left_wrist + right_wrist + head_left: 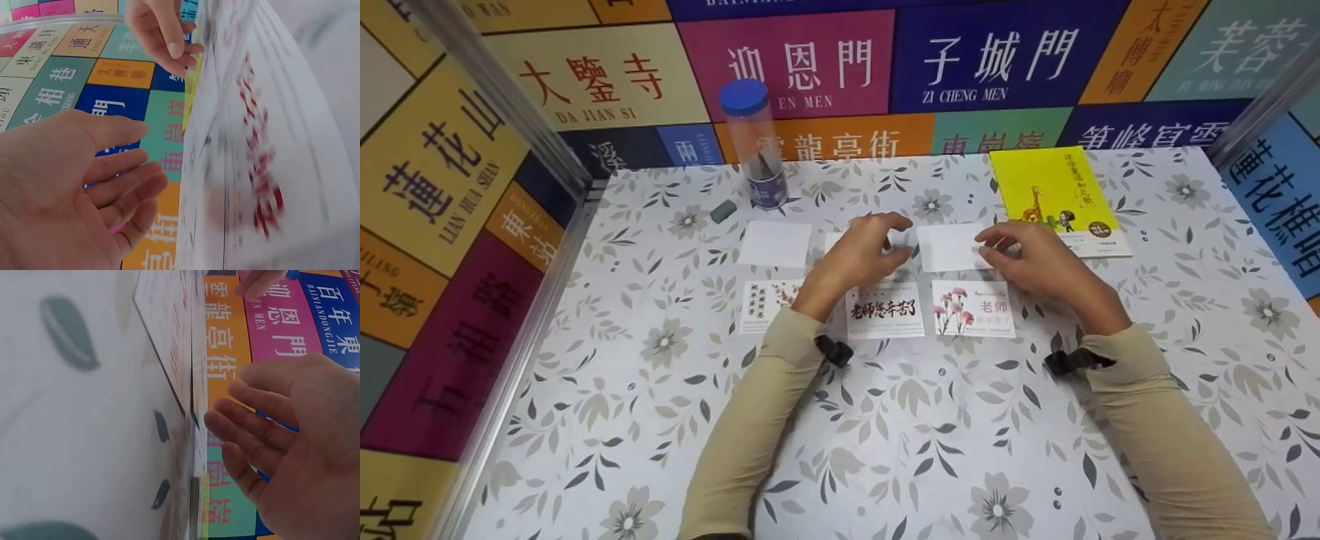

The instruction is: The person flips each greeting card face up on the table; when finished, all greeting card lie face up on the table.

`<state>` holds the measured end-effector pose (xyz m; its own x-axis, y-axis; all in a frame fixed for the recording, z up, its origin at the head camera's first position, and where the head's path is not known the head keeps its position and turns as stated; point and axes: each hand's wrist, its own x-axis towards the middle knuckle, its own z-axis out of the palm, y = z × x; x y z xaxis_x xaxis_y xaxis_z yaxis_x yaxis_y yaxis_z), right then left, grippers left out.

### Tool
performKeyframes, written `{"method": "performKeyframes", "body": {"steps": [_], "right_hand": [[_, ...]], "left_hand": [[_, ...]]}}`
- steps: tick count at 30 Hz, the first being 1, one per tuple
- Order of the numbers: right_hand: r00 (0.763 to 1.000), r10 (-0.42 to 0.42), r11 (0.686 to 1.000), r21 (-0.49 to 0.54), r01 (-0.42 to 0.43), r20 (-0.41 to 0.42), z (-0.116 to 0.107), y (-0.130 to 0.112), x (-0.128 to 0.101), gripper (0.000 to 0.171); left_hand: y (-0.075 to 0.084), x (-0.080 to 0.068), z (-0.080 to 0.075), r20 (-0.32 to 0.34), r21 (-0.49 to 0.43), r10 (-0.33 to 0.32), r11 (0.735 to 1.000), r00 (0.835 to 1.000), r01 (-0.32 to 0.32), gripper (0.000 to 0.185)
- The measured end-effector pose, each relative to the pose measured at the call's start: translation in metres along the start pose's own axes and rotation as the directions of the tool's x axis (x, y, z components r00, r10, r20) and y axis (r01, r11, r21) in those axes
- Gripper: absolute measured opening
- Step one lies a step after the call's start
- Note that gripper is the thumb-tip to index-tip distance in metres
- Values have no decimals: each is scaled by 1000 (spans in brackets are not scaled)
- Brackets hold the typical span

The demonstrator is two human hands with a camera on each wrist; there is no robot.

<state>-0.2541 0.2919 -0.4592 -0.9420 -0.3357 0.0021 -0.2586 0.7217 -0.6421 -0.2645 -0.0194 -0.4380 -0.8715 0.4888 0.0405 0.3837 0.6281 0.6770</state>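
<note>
My left hand (864, 253) is over the middle of the table, its fingers loosely bent and holding nothing, as the left wrist view (107, 185) confirms. Beneath it, a white card (834, 238) is mostly hidden. My right hand (1039, 261) has its fingertips at the right edge of a blank white card (951, 247); in the right wrist view its relaxed fingers are spread around nothing. Nearer me lie three printed cards: one with blossoms (757, 309), one with dark red lettering (885, 319) and one with pink flowers (973, 319). Another blank card (776, 244) lies at the left.
A tall clear container with a blue lid (747, 101) stands at the back, beside a small grey-green cylinder (723, 211). A yellow book (1054, 187) lies behind my right hand. Panels with Chinese lettering (795, 64) border the flower-patterned tabletop (900, 435).
</note>
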Motion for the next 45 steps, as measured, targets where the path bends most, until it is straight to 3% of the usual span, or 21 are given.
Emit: {"method": "performKeyframes", "body": {"steps": [6, 14, 28, 32, 38, 45], "right_hand": [[1000, 11, 1000, -10, -11, 13, 0, 4, -1, 26], [1000, -12, 999, -50, 14, 23, 1, 3, -3, 24], [997, 62, 998, -35, -60, 44, -2, -1, -4, 23], [995, 87, 996, -26, -86, 53, -3, -2, -6, 26], [997, 58, 998, -20, -57, 41, -2, -2, -6, 26], [1000, -25, 1000, 14, 25, -14, 6, -10, -3, 34]], "left_hand": [[4, 17, 15, 5, 39, -32, 999, 999, 32, 54], [2, 21, 31, -5, 34, -58, 998, 998, 58, 62], [0, 24, 40, -13, -119, -30, 992, 999, 28, 64], [0, 24, 41, -56, -175, -22, 985, 998, 12, 59], [4, 25, 44, -166, -349, -14, 936, 986, -46, 43], [10, 24, 46, -213, -464, 11, 879, 977, -111, 34]]}}
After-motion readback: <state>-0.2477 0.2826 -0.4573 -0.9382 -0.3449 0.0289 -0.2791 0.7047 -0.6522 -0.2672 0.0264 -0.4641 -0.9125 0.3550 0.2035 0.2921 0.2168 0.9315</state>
